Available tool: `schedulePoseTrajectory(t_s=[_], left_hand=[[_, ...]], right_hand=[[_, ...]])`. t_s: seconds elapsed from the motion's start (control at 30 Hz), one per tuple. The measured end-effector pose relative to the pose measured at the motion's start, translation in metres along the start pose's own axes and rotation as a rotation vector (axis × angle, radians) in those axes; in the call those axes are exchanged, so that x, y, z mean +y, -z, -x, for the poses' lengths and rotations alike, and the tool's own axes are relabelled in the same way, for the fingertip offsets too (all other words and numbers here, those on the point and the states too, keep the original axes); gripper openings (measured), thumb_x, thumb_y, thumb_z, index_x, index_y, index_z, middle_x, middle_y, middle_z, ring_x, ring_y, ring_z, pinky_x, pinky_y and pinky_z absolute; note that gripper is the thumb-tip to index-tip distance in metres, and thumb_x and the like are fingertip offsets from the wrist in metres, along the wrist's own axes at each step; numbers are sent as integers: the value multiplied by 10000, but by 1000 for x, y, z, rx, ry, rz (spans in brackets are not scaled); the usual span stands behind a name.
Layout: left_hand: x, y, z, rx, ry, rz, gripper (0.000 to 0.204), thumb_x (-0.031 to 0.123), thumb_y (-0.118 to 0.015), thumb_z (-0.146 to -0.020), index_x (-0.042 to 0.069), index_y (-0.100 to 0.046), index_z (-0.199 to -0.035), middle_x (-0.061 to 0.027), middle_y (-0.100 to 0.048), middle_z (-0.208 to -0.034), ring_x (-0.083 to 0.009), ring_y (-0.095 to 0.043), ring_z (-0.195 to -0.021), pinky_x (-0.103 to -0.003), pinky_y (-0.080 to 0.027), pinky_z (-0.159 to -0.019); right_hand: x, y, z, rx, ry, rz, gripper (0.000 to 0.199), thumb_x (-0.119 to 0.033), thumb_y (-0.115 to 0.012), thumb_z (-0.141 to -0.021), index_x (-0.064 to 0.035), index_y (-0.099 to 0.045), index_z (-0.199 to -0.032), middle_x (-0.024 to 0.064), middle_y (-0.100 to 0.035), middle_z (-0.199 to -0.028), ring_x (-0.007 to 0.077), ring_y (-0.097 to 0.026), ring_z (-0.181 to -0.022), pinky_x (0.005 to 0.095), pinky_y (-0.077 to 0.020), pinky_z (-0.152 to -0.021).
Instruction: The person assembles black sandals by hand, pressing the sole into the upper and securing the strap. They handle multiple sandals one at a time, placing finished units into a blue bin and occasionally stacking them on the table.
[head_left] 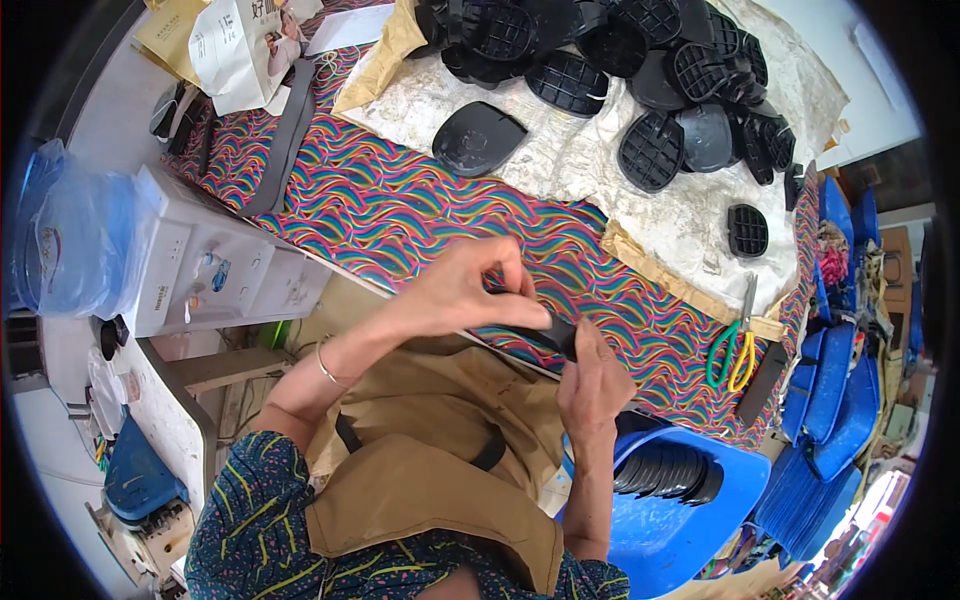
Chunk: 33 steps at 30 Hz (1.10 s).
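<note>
In front of my brown apron, both hands hold a small dark piece [558,338] over the table's near edge. It looks black and flat, but my fingers cover much of it, so its kind is unclear. My left hand [470,292] pinches one end between thumb and fingertip, with the other fingers curled. My right hand [597,388] grips the opposite end. Beyond them, a rounded smooth black plate [479,139] lies on a dirty white sheet [570,165]. Many black rounded pieces with gridded undersides [651,150] are heaped farther back. One small gridded piece [748,231] lies apart at the right.
Scissors [738,350] with green and yellow handles lie right, beside a dark bar [762,385]. A blue bin [740,480] holds stacked curved black pieces [668,473]. Long black strips [283,150] and a paper bag [235,55] sit left. A water dispenser [175,270] stands beside the patterned table [400,200].
</note>
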<state>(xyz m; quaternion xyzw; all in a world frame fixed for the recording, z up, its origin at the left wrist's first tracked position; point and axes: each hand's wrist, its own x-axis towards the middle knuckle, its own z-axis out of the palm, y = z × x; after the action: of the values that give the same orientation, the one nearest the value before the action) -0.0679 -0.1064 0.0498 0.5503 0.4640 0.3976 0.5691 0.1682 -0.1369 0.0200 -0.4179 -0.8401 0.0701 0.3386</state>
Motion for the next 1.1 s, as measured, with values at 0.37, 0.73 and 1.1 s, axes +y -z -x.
schedulePoseTrajectory(t_s=[0.37,0.73,1.1], left_hand=[[-24,24,-1,-91,102,442,359,-101,-746,-760,54,-612,-1054,-130,-669,-1172,-222,-651,-1100,-356,-531,-945],[21,-31,-11,-114,134,-272,400,58,-776,-789,40,-679,-1176,-67,-718,-1087,-143,-658,-976,-282,-504,-836],[12,-26,-6,-71,179,-15,334,63,-768,-771,10,-687,-1091,-69,-696,-1080,-160,-639,-1035,-305,-491,-914]], right_hand=[[4,-9,4,6,-13,21,551,94,-654,-686,19,-613,-1230,266,-689,-1079,364,-714,-815,388,-576,-678],[2,3,6,-75,-191,-148,514,25,-702,-772,3,-579,-1271,208,-671,-1169,327,-713,-905,354,-571,-717],[27,28,28,-310,-1060,-1381,370,-326,-499,-1041,0,-633,-1155,50,-668,-1033,113,-638,-875,253,-508,-808]])
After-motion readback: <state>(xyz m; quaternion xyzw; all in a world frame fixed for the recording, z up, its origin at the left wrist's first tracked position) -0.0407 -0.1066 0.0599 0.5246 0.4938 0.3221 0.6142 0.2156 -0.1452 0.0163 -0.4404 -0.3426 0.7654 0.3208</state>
